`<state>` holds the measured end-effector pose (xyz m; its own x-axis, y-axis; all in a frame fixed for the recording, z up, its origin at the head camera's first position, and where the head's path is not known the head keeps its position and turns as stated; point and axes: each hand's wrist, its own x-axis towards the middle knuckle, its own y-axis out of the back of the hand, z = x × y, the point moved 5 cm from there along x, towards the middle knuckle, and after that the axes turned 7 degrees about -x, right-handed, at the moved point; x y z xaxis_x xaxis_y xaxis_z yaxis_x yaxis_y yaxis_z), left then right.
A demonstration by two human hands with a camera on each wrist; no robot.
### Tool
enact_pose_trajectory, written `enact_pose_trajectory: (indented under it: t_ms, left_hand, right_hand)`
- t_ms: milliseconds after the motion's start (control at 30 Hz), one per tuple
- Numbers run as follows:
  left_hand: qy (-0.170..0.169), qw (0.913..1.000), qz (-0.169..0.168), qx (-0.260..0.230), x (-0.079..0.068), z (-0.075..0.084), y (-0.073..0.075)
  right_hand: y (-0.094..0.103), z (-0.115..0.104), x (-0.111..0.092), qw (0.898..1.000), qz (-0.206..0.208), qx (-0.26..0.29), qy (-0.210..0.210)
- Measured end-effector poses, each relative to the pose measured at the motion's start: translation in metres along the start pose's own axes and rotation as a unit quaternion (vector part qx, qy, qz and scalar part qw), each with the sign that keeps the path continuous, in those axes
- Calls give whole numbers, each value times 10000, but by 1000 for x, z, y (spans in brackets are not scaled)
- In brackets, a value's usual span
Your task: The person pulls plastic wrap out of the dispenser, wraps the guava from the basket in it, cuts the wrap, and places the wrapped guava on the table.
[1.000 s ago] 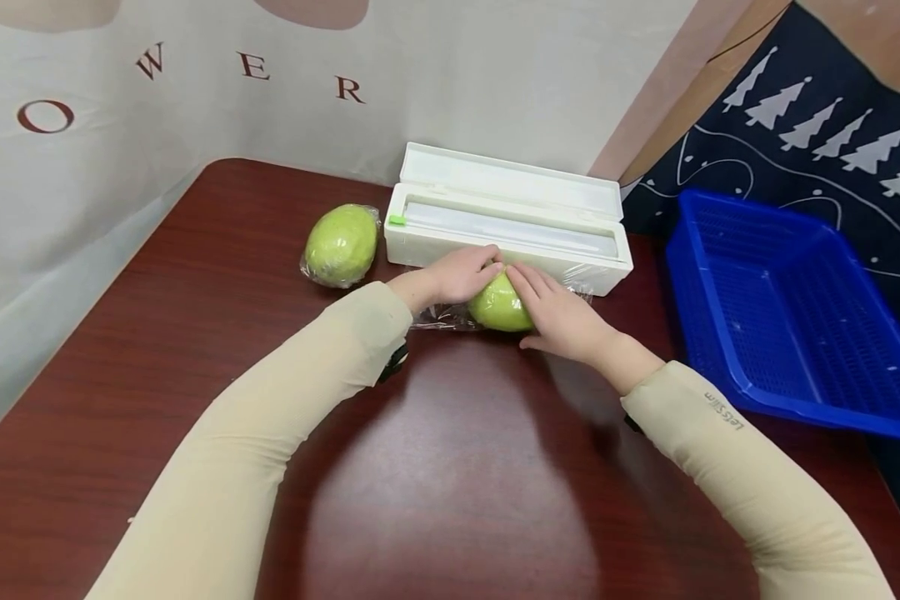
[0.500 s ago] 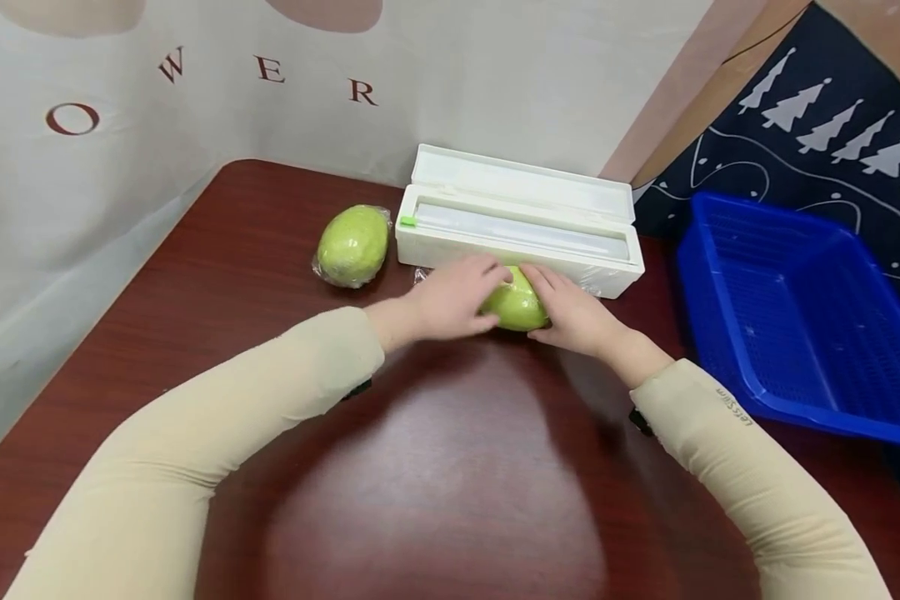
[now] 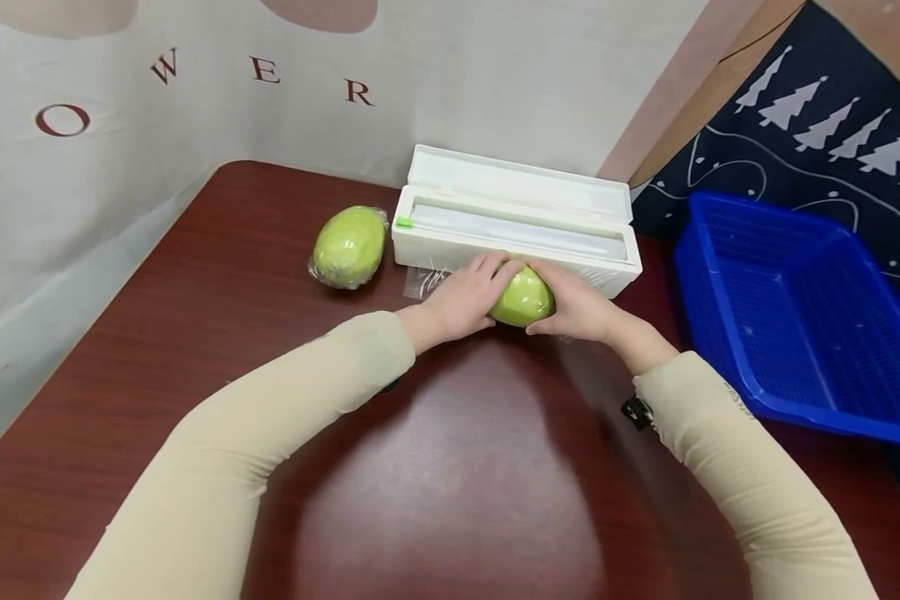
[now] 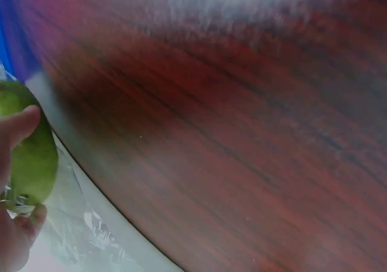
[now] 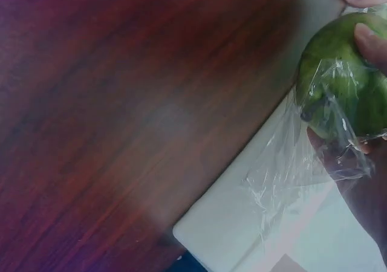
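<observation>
Both hands hold a rounded green fruit [image 3: 523, 298] just in front of the white cling film box [image 3: 510, 254]. My left hand [image 3: 467, 298] grips its left side, fingers over the top and thumb low at the front. The right hand [image 3: 576, 310] curls round the right side, thumb near the table. Clear cling film [image 5: 278, 175] clings to the fruit in the right wrist view and trails towards the box. Another flap of film [image 3: 422, 282] shows left of the left hand. The left wrist view catches only part of the fruit [image 4: 37, 163]. Its underside is hidden.
The box's lid [image 3: 517, 179] stands open at the back, with a green slider [image 3: 404, 222] at its left end. A second green fruit [image 3: 350, 247], wrapped in film, sits to the left. A blue plastic basket [image 3: 720, 321] stands at the right of the brown table [image 3: 450, 467].
My left hand has shifted from the fruit's top, out to the left, then back against its left side. The fruit sits slightly further right along the box, and the right hand has moved with it.
</observation>
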<state>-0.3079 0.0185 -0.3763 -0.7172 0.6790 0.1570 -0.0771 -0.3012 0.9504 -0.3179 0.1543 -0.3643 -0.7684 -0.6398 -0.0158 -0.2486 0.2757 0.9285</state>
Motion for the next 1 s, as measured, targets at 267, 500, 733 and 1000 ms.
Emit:
enact_pose_trajectory:
  t_ms: [267,500,733,1000]
  left_hand:
    - [-261,9994,90,-194,8,-7,4]
    - [-234,9987,104,-446,14,-13,5]
    - [-139,9977,78,-654,14,-14,9]
    - [-6,9954,66,-958,14,-14,11]
  right_hand:
    - [6,-1,-4,9985,-248,-4,-481]
    - [7,-13,-22,9905,708,-1157,233]
    - [3,-14,-31,9563,1453,-2455,641]
    - [2,-12,-31,9507,1746,-2421,845]
